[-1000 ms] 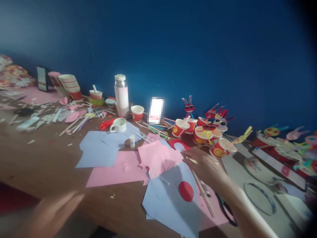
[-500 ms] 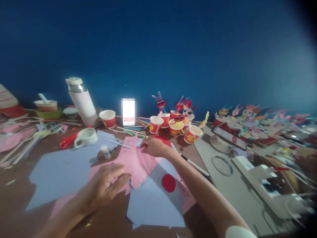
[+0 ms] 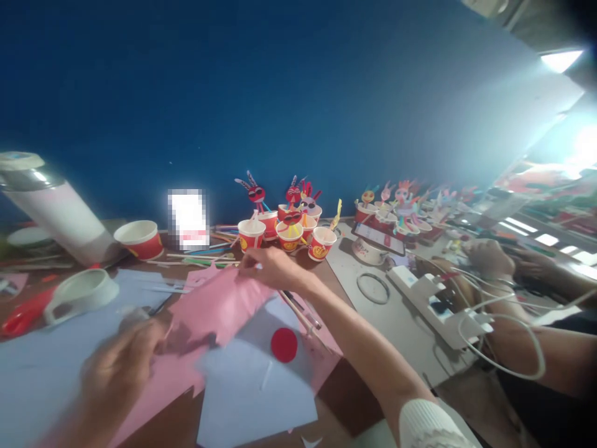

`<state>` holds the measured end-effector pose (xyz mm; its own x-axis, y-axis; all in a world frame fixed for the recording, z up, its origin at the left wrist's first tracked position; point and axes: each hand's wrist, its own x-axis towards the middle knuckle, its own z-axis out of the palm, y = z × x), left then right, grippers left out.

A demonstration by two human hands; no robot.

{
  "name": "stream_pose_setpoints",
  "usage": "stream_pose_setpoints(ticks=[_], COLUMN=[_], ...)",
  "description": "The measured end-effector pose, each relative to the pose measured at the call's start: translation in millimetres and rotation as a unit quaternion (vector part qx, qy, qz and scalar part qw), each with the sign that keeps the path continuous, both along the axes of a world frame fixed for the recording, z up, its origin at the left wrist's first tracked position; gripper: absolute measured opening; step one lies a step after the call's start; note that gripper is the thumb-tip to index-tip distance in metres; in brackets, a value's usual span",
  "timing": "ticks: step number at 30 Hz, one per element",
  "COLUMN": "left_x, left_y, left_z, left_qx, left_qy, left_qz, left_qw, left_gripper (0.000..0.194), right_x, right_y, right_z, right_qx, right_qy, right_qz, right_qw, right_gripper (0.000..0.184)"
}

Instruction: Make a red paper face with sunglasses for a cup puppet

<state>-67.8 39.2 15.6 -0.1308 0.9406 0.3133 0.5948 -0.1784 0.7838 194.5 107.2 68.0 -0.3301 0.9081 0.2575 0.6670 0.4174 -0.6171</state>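
A jagged-edged sheet of pink paper (image 3: 219,308) is raised and bent over the other sheets. My right hand (image 3: 270,269) pinches its upper right edge, fingers closed. My left hand (image 3: 122,364) is smeared by motion at the paper's left edge, so its grip is unclear. Below lies blue paper (image 3: 252,398) bearing a red paper circle (image 3: 284,345). Another blue sheet (image 3: 28,379) lies at the left, partly behind my left hand. A small blurred, pale bottle (image 3: 134,317) stands just beyond that hand.
Red-and-white paper cups (image 3: 323,244) with paper figures line the back. A flask (image 3: 56,208), a white cup (image 3: 84,292) and a lone paper cup (image 3: 140,239) are at left. At right are a power strip (image 3: 429,305), cables and another person's hand (image 3: 492,258).
The view has swung right, bringing in another person's arms. My right hand, reaching near the cups at first, now lifts the pink paper. My left hand has come to its left edge.
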Motion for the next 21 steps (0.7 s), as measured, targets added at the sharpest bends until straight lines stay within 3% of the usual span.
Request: stream_pose_setpoints(ticks=[3, 5, 8, 10, 13, 16, 21], left_x=[2.4, 7.4, 15.6, 19.4, 22.3, 23.7, 24.5], left_y=[-1.0, -0.2, 1.4, 0.7, -3.0, -5.6, -3.9], left_z=[1.4, 2.1, 1.7, 1.1, 0.6, -2.2, -12.7], left_qx=[0.014, -0.05, -0.167, -0.214, -0.233, -0.23, -0.211], left_qy=[-0.036, -0.105, -0.243, -0.309, -0.345, -0.329, -0.3], left_qz=[-0.035, -0.087, -0.201, -0.23, -0.266, -0.262, -0.182], left_qw=[0.999, 0.989, 0.934, 0.898, 0.869, 0.877, 0.912], left_gripper=[0.028, 0.031, 0.036, 0.041, 0.054, 0.054, 0.036], right_x=[15.5, 17.4, 7.7, -4.0, -21.6, -34.0, -43.6], right_y=[-15.9, -23.8, -27.5, -27.5, -30.4, -37.2, -48.7], right_z=[14.2, 11.1, -10.6, -28.2, -46.8, -54.7, -60.1], right_qx=[0.062, 0.08, 0.054, 0.022, -0.02, -0.053, -0.086], right_qy=[0.135, 0.225, 0.33, 0.375, 0.413, 0.43, 0.447], right_qz=[-0.096, -0.14, -0.165, -0.169, -0.178, -0.179, -0.162], right_qw=[0.984, 0.961, 0.928, 0.911, 0.893, 0.883, 0.876], right_gripper=[0.015, 0.016, 0.022, 0.026, 0.028, 0.03, 0.03])
